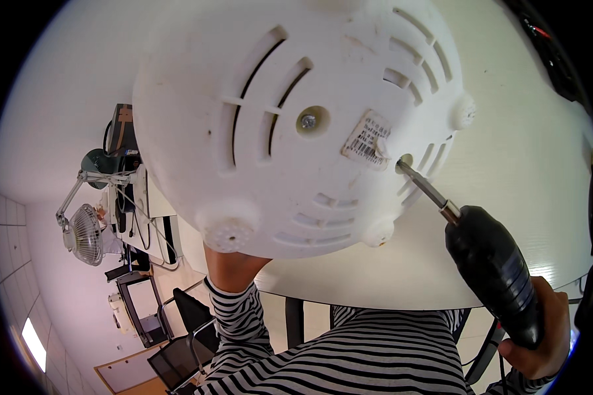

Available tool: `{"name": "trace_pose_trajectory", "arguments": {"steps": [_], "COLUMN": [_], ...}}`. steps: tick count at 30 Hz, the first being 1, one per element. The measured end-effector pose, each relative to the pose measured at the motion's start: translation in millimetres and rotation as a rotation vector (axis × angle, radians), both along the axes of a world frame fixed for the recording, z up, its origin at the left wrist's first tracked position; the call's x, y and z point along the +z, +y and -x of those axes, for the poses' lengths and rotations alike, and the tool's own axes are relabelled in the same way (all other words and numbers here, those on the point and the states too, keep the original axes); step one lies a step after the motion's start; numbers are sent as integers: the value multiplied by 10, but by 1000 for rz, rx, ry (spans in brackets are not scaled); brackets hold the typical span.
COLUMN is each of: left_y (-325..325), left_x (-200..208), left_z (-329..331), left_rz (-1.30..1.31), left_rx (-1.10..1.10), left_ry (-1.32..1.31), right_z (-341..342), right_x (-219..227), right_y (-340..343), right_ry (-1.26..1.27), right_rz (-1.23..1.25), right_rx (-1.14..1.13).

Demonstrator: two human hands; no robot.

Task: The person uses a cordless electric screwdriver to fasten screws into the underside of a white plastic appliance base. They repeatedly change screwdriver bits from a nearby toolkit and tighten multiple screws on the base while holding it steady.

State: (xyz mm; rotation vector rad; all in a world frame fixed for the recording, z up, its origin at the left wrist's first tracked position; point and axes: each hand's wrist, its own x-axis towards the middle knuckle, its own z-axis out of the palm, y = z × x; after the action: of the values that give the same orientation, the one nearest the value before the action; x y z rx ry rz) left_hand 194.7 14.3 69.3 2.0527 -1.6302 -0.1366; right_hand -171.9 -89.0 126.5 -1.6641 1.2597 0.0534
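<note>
A round white plastic appliance base, its underside facing me, fills the upper middle. It has curved vent slots, knobbly feet, a peeling label and a recessed screw. My left hand reaches behind its lower edge and holds it up; the fingers are hidden. My right hand is closed around the black electric screwdriver, at lower right. The driver's bit points up and left, with its tip in a second recessed hole right of the label. Whether a screw sits there is hidden.
A pale table with a curved front edge lies beneath. Dark objects rest along its far right rim. Off to the left are a lamp-like device with a wire guard, equipment with cables, and black chairs.
</note>
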Motion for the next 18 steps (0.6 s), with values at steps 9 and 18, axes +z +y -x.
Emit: {"name": "trace_pose_trajectory", "arguments": {"steps": [9, 18], "left_y": [-33, -17], "left_x": [18, 16], "left_z": [6, -6], "left_rz": [-19, -60], "left_rx": [-19, 7], "left_ry": [-49, 6], "right_z": [-40, -95], "right_x": [-27, 67], "right_y": [-25, -62], "right_ry": [-79, -70], "right_rz": [-96, -124], "right_rx": [-13, -34]}}
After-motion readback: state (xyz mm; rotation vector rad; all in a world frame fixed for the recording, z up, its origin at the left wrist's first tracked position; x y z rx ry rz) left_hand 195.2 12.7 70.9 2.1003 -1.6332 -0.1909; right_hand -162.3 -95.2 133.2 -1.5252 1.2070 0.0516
